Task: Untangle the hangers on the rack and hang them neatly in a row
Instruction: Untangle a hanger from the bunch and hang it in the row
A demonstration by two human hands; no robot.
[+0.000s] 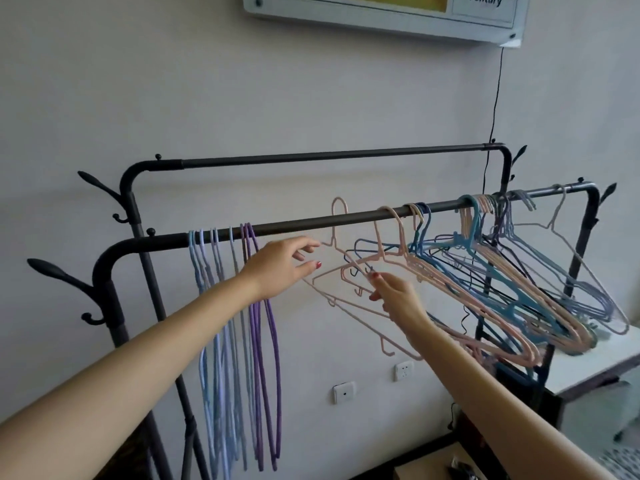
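Observation:
A black clothes rack has a front rail [311,221] and a higher back rail [311,155]. At the rail's left end several blue and purple hangers [258,327] hang straight in a row. On the right a tangled bunch of pink, blue and grey hangers [502,278] leans off the rail. A pink hanger [346,306] is off the rail, its hook raised just in front of it. My left hand [280,268] pinches this hanger near its neck. My right hand [394,296] grips its wire lower down.
Side hooks [59,275] stick out of the rack's left posts. A white table [595,358] stands at the right under the tangle. Wall sockets [344,392] sit low on the wall, and a black cable [495,109] runs down from a wall unit.

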